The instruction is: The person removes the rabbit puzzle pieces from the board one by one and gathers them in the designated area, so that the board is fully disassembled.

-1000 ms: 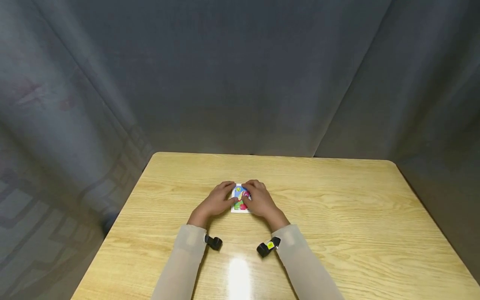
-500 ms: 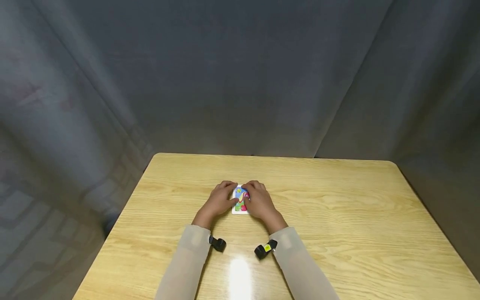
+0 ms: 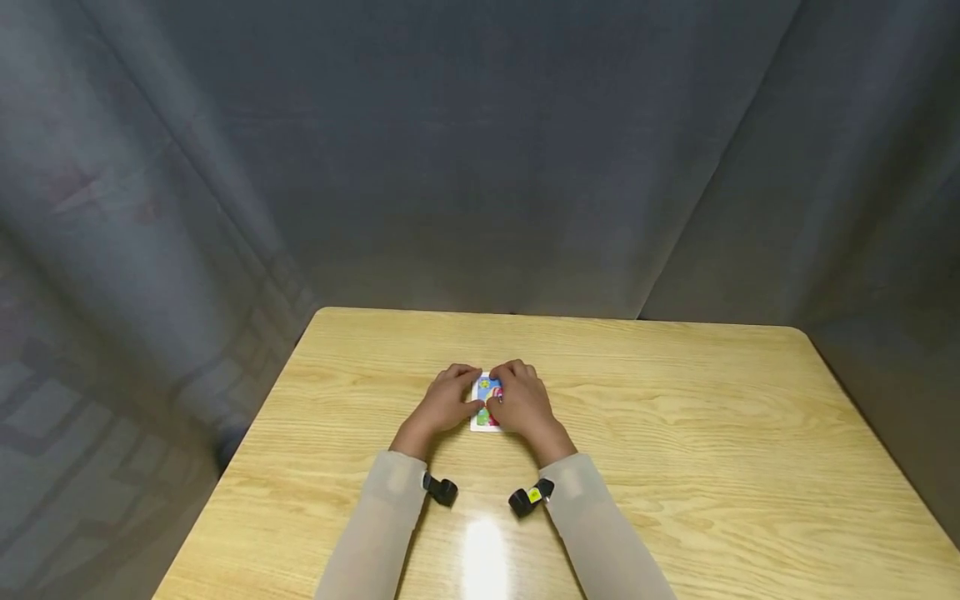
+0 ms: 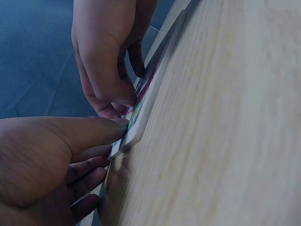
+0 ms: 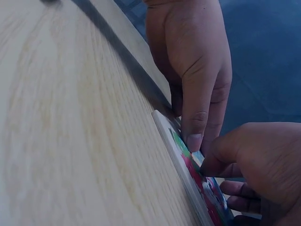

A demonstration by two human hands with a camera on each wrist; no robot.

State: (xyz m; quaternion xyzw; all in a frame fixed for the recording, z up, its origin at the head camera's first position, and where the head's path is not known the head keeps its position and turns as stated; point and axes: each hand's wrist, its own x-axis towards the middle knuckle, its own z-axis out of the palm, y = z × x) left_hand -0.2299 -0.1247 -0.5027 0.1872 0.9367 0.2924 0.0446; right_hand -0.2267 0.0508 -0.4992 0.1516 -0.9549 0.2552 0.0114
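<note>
"Where is the picture card?"

"On the wooden table [image 3: 675, 417], left of its middle, between the two hands. It has a white border and a bright print of blue, green, yellow and pink-red, and it seems to lie flat."

"What is the left hand [image 3: 444, 404] doing?"

"It holds the left side of the picture card [image 3: 486, 390]. The thumb rests on the face near the border, the index finger reaches the far left corner, and the other fingers sit around the edge. The gap between thumb and index finger is fairly wide."

"And the right hand [image 3: 522, 404]?"

"Curled over the right side and holding it there, with a narrower gap. The bent thumb touches the print near its middle, and the index finger is at the far edge. Whether it also pinches a loose piece, I cannot tell; the hand covers that part."

"Anything else around?"

"Pale sleeves [image 3: 600, 517] on both arms, a black wrist device [image 3: 440, 490] by the left cuff and another, with a yellow mark, by the right. A bright reflection [image 3: 485, 558] shines on the near tabletop between the forearms, and a dark grey curtain [image 3: 480, 167] hangs beyond the far edge."
</note>
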